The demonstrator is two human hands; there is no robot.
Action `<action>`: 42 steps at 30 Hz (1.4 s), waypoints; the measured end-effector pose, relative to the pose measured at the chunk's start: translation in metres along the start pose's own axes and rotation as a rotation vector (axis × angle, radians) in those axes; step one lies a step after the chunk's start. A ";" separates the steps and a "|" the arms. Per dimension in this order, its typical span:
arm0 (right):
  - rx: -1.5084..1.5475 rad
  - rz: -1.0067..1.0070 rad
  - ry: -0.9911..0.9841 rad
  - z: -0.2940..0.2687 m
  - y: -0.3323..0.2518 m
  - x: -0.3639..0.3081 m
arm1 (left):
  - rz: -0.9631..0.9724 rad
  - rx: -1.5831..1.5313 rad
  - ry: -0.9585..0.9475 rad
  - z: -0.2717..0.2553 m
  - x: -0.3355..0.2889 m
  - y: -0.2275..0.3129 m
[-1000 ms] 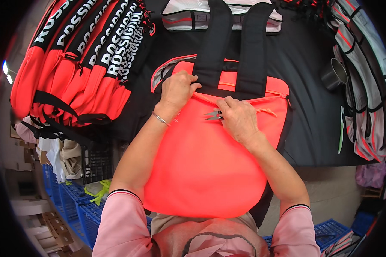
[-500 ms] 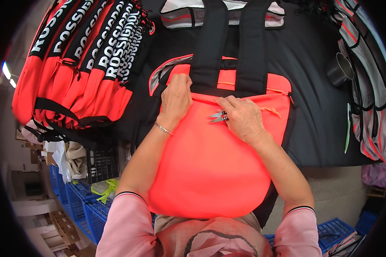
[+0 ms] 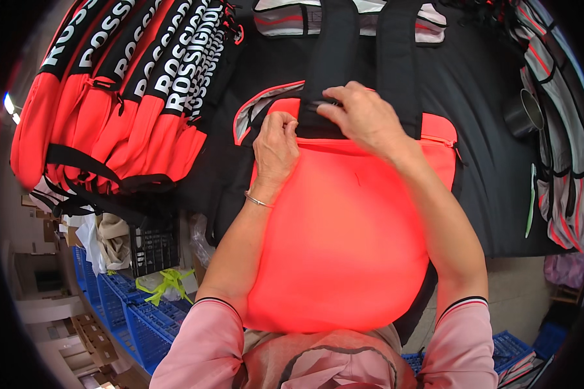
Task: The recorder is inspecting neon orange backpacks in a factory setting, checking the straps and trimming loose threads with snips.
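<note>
A bright coral-red backpack (image 3: pixel 344 246) lies on the black table, its black shoulder straps (image 3: pixel 399 71) stretched away from me. At the left end of the seam below its zip, my left hand (image 3: pixel 276 146) is closed, fingertips pinching the fabric edge. My right hand (image 3: pixel 366 120) is raised over the straps, slightly blurred, fingers curled round small thread snips that are mostly hidden. A short dark thread (image 3: pixel 359 179) rests on the red panel. At the upper left, the bag's grey-lined opening (image 3: pixel 253 110) gapes.
Several red-and-black backpacks (image 3: pixel 104 123) stand stacked at left. Grey panels with red trim (image 3: pixel 561 136) hang over the right side, beside a metal cup (image 3: pixel 524 113) and a thin green-and-white stick (image 3: pixel 531 201). Blue crates (image 3: pixel 143 324) and a black crate (image 3: pixel 154 246) stand low at left.
My right hand has risen from the zip seam toward the straps, and the snips have turned mostly out of sight. My left hand keeps its pinch. The whole view has shifted slightly.
</note>
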State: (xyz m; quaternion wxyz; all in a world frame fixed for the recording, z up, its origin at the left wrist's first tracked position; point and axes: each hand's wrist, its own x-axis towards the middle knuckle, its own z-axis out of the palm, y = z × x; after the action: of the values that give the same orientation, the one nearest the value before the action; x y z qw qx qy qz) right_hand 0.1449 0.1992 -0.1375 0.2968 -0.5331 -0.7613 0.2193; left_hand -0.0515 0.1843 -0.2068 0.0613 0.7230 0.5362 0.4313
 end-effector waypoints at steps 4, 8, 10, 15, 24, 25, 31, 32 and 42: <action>-0.058 -0.118 -0.022 0.033 0.009 0.001 | 0.007 -0.001 0.028 0.000 0.000 0.002; -0.182 -0.266 0.017 0.043 0.008 0.004 | 0.018 0.001 0.044 -0.001 0.000 0.000; -0.233 -0.319 0.045 0.048 0.009 0.006 | 0.012 -0.011 0.041 0.000 0.000 0.001; -0.320 -0.412 0.106 0.054 0.014 0.009 | -0.017 -0.008 -0.010 0.000 0.000 0.001; -0.345 -0.333 0.123 0.039 0.019 0.005 | -0.090 -0.197 0.025 -0.009 -0.005 0.005; -0.323 -0.181 0.113 0.027 0.020 -0.001 | -0.176 -0.338 0.019 -0.015 -0.012 0.007; -0.050 -0.066 0.426 -0.036 0.025 -0.045 | -0.138 -0.029 0.042 -0.138 -0.092 0.023; -0.057 -0.063 0.428 -0.039 0.029 -0.053 | -0.107 0.132 -0.007 -0.160 -0.105 0.022; -0.248 -0.094 0.136 -0.004 0.018 -0.065 | -0.217 0.252 -0.123 -0.213 -0.110 0.067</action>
State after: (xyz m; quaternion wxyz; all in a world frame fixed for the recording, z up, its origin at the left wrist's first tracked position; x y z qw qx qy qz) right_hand 0.1762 0.1439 -0.1604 0.2895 -0.5429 -0.7850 0.0729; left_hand -0.1558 -0.0144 -0.0993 0.0492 0.6879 0.6560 0.3067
